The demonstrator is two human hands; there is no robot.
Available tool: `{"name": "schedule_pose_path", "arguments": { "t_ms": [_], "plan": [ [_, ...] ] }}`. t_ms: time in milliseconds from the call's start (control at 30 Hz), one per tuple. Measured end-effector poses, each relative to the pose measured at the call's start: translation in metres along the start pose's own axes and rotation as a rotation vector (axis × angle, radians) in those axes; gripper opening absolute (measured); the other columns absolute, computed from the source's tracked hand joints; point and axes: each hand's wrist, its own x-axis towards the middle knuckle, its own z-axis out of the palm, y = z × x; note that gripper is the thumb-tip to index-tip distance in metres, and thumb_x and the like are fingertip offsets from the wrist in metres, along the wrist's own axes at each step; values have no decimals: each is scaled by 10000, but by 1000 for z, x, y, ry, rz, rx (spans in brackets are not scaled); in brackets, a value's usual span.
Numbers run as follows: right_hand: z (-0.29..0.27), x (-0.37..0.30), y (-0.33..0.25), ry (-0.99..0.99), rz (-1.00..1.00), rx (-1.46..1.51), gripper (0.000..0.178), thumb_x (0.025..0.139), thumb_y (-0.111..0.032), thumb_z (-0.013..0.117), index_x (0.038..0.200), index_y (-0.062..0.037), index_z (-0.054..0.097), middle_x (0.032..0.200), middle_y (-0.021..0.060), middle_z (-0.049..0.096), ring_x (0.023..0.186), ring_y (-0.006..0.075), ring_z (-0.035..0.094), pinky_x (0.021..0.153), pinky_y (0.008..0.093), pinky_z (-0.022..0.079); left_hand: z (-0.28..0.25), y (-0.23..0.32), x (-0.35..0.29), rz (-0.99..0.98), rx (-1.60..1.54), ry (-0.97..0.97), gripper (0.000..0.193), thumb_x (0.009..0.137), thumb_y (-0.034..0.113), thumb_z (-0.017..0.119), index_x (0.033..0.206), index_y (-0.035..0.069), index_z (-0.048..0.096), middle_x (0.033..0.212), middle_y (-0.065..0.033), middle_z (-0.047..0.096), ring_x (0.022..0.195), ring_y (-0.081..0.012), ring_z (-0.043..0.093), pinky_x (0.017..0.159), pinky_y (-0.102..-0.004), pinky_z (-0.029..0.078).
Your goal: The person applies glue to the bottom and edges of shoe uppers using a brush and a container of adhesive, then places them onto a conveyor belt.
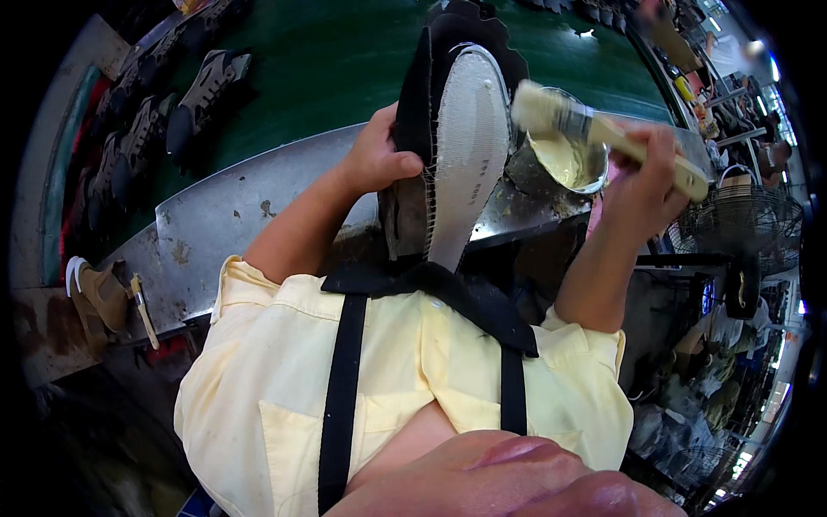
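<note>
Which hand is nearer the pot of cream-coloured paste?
Right. The right hand is just right of the pot, holding a brush; the left hand is farther away, gripping the shoe by its left side.

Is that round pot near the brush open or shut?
Open: the pot has its top uncovered, and cream-coloured paste shows inside.

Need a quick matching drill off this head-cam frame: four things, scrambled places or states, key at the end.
1. Left hand
2. Large brush
3. Round pot
4. Tan shoe

A. Contains cream-coloured paste
B. At the far left of the picture, beside a small brush
C. Grips the side of a black shoe upper
D. Held by its handle in the right hand

Pairs: 1-C, 2-D, 3-A, 4-B
</note>
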Motion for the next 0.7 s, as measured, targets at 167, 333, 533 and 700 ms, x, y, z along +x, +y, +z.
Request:
{"name": "schedule_pose_path", "arguments": {
  "t_ms": [167, 333, 533, 700],
  "plan": [
    [29, 17, -1, -162, -47, 50, 272, 850, -236, 549, 715, -18, 638, 694, 62, 634, 564, 103, 574, 478, 210, 440, 0, -1, 4, -18, 47, -42, 844, 613, 587, 722, 1153, -16, 482, 1059, -61, 555, 980, -132, 491, 877, -288, 385],
    [12, -20, -3, -517, -206, 249, 253, 883, -160, 495, 707, -14, 604, 724, 113, 645, 630, 171, 617, 583, 296, 516, -2, 1, 4, -35, 53, -45, 841, 613, 594, 717, 1154, -7, 486, 1066, -63, 555, 987, -137, 491, 883, -293, 384],
    [-9, -27, 2, -467, -276, 231, 230, 893, -164, 484, 748, -26, 598, 782, 137, 639, 657, 213, 615, 606, 303, 501, 0, -3, 4, -45, 54, -29, 848, 605, 593, 722, 1152, -10, 484, 1068, -63, 553, 989, -138, 490, 887, -290, 380],
    [3, -11, 7, -106, -41, -16, 245, 843, -176, 515, 683, -7, 590, 704, 134, 630, 612, 181, 581, 495, 242, 414, 0, -4, 4, -14, 59, -27, 863, 597, 590, 729, 1161, -13, 478, 1071, -62, 554, 990, -135, 489, 887, -287, 379]
  ]
}}
